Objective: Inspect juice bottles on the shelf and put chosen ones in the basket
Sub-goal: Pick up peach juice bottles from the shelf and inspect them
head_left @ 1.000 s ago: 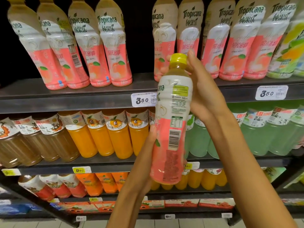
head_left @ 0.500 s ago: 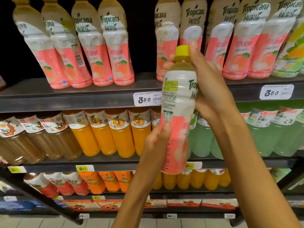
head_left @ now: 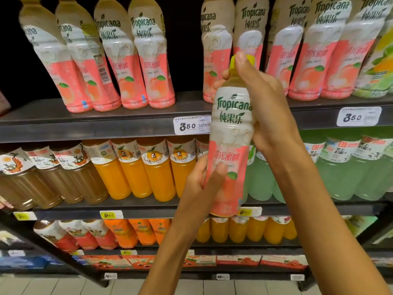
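I hold a peach juice bottle (head_left: 230,133) upright in front of the shelves, its pink and white label with the brand name turned toward me and a yellow cap on top. My right hand (head_left: 265,103) grips its neck and shoulder, one finger lying over the cap. My left hand (head_left: 202,184) grips the lower pink part from the left, thumb across the front. More peach bottles (head_left: 148,60) of the same kind stand in rows on the top shelf (head_left: 85,126). No basket is in view.
The middle shelf (head_left: 138,209) carries brown tea bottles (head_left: 32,179), orange juice bottles (head_left: 157,171) and pale green drinks (head_left: 350,173). Lower shelves hold red and orange bottles (head_left: 95,233) and cartons. Price tags (head_left: 191,125) line the shelf edges. Tiled floor shows at the bottom.
The bottle has been turned about its upright axis: the barcode side faced me a second ago, the brand front faces me now. My left thumb has shifted across the front.
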Motion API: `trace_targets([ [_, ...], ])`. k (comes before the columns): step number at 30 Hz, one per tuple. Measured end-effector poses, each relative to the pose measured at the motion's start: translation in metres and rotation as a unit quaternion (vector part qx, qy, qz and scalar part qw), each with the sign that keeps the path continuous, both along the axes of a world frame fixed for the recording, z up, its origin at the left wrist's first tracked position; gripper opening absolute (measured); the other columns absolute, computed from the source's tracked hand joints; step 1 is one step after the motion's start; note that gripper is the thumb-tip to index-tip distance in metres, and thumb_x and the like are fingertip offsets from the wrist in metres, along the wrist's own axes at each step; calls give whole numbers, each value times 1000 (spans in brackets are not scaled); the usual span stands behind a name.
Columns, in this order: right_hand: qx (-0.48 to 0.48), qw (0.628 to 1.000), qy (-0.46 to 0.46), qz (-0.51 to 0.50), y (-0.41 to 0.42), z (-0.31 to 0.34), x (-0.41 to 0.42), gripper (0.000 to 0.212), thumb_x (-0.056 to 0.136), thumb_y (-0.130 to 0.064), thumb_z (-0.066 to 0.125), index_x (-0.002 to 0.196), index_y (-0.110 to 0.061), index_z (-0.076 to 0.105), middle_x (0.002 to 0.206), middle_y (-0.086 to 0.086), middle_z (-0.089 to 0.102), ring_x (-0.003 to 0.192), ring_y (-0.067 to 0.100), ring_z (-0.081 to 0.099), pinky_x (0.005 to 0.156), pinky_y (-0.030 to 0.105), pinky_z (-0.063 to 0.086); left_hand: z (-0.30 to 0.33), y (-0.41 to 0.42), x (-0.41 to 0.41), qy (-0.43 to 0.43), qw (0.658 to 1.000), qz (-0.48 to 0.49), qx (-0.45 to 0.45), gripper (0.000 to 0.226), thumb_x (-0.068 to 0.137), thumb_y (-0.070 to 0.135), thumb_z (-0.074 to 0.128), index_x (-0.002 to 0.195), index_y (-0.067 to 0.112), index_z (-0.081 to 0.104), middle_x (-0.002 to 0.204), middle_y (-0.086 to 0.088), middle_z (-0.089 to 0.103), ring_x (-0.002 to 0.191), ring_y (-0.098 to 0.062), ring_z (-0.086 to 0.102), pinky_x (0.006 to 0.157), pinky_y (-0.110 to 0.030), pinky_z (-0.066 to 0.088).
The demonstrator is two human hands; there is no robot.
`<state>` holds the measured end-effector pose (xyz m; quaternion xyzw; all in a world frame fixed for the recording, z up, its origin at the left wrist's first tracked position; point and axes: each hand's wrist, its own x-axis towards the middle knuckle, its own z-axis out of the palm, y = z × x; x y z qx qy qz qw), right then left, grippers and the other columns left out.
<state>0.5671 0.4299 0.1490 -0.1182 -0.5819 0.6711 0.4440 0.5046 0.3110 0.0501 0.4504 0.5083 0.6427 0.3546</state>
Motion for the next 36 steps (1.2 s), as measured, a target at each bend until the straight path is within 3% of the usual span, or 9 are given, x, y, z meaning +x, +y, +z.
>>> trace_targets([
  [5, 11, 999, -50, 15, 0, 3, 0, 29, 95, -37, 58, 94, -8, 63, 74, 2, 71, 75, 17, 67, 72, 31, 58, -6, 2, 4, -25, 1000, 7, 14, 40, 68, 60, 57, 99, 37, 63, 92, 5, 73, 82, -13, 71, 64, -21, 55],
  [11, -18, 998, -17, 64, 5, 0, -2, 22, 96, -29, 55, 85, -11, 62, 70, 2, 70, 70, 18, 68, 70, 32, 57, -2, -3, 1, -70, 996, -48, -14, 80, 64, 76, 61, 117, 16, 58, 100, -6, 72, 86, -20, 70, 72, -33, 55],
  [16, -113, 968, 97, 200, 8, -1, -1, 30, 96, -35, 48, 88, -8, 59, 79, 6, 66, 73, 20, 65, 76, 33, 54, -1, -9, -10, -129, 983, -130, -21, 69, 65, 71, 67, 117, 26, 65, 117, -10, 67, 106, -25, 65, 88, -38, 54],
  [19, -157, 939, 161, 261, 8, -3, -3, 33, 90, -37, 49, 91, -5, 58, 78, 8, 66, 73, 20, 66, 75, 32, 55, -3, -8, -6, -153, 971, -181, -32, 89, 70, 69, 64, 133, 9, 49, 116, -23, 63, 101, -33, 62, 93, -49, 48],
  [21, -143, 942, 158, 260, 7, -4, -4, 35, 88, -37, 49, 91, -4, 60, 80, 9, 68, 79, 23, 69, 80, 36, 56, -5, -7, -3, -161, 965, -204, -19, 89, 76, 65, 60, 135, 0, 44, 106, -20, 65, 90, -31, 65, 86, -45, 51],
  [25, -19, 993, 13, 114, 13, -4, 0, 42, 96, -40, 46, 112, -3, 58, 98, 14, 64, 97, 29, 63, 87, 39, 52, -5, -6, -2, -105, 989, -109, -4, 70, 71, 67, 63, 116, 14, 60, 97, -10, 71, 87, -25, 69, 79, -39, 56],
  [29, 80, 993, -83, 34, 7, -9, -2, 36, 85, -45, 63, 104, -15, 64, 91, 1, 70, 85, 15, 67, 78, 34, 54, -3, 1, 0, 20, 999, 42, -10, 47, 68, 61, 54, 100, 28, 62, 90, 3, 72, 85, -13, 70, 73, -25, 56],
  [32, 86, 994, -67, 3, 3, -13, -6, 23, 81, -32, 70, 93, -13, 66, 85, 8, 68, 81, 24, 66, 80, 44, 54, -4, 3, 5, 80, 994, 75, -6, 45, 66, 63, 51, 99, 33, 58, 91, 8, 70, 86, -6, 68, 72, -21, 54],
  [36, -34, 994, 26, 105, 5, -9, -4, 24, 83, -29, 61, 94, -8, 61, 80, 8, 68, 72, 21, 68, 63, 32, 56, -5, -5, -7, 17, 1000, 5, -16, 62, 74, 71, 42, 110, 24, 61, 97, 2, 72, 93, -13, 69, 77, -24, 55],
])
